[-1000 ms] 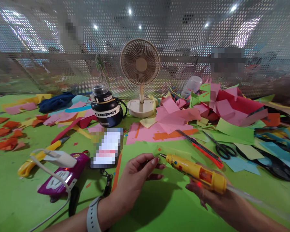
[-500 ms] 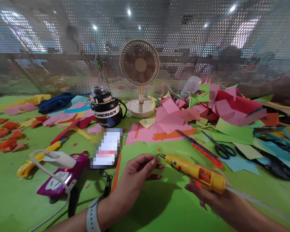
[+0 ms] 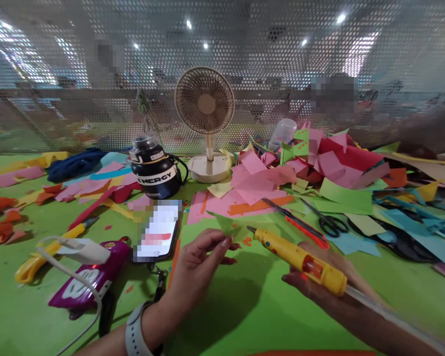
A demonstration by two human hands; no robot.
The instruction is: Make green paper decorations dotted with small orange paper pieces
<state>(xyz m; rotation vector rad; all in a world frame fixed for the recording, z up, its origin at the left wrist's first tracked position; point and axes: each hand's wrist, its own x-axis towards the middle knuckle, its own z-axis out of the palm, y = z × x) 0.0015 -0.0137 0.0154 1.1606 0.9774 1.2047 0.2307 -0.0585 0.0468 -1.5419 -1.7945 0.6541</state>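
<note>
My left hand [image 3: 202,264] is closed in a pinch, with a thin green paper piece [image 3: 225,225] standing up from between thumb and forefinger. My right hand [image 3: 315,282] is wrapped round a yellow hot glue pen [image 3: 287,254], its metal tip pointing left towards the pinched paper but apart from it. A translucent glue stick [image 3: 378,309] runs out of the pen's back end. Beneath both hands lies a green sheet [image 3: 282,321]. Small orange paper bits [image 3: 247,241] show between the fingertips and the pen.
A phone [image 3: 159,230], a purple device [image 3: 92,277] with a white charger and a yellow cutter [image 3: 52,249] lie left. Behind stand a black bottle [image 3: 155,173] and a fan [image 3: 205,104]. A red-edged cutter [image 3: 300,225], black scissors [image 3: 332,225] and heaped paper scraps [image 3: 263,178] are right.
The green paper piece now stands clearly above my left fingertips. Orange bits show lower, beside the pen tip. The view has shifted slightly, and the pen remains in my right hand.
</note>
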